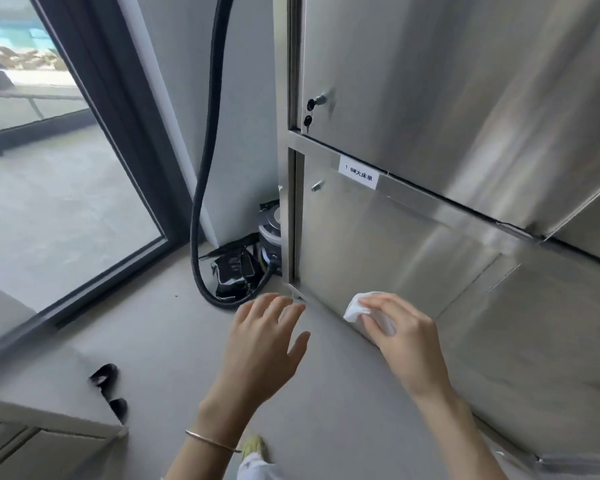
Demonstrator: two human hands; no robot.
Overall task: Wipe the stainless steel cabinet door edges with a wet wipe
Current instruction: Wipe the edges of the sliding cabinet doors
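**Wet wipe point(355, 308) at the bottom edge of the lower cabinet door point(378, 244)**

On my feed, the right hand point(400, 336) pinches the white wet wipe against the door's bottom edge, near its left corner. The left hand point(264, 336) hovers just beside that corner, fingers straight and spread (holding nothing). A black hose point(201, 168) hangs left of the cabinet.

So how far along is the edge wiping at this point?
Done: nothing provable; no edge shows a wet streak. In hand: the right hand pinches the wet wipe at the bottom edge of the lower door, the left hand open beside its corner. Left, probably: that door's other edges and the upper door.
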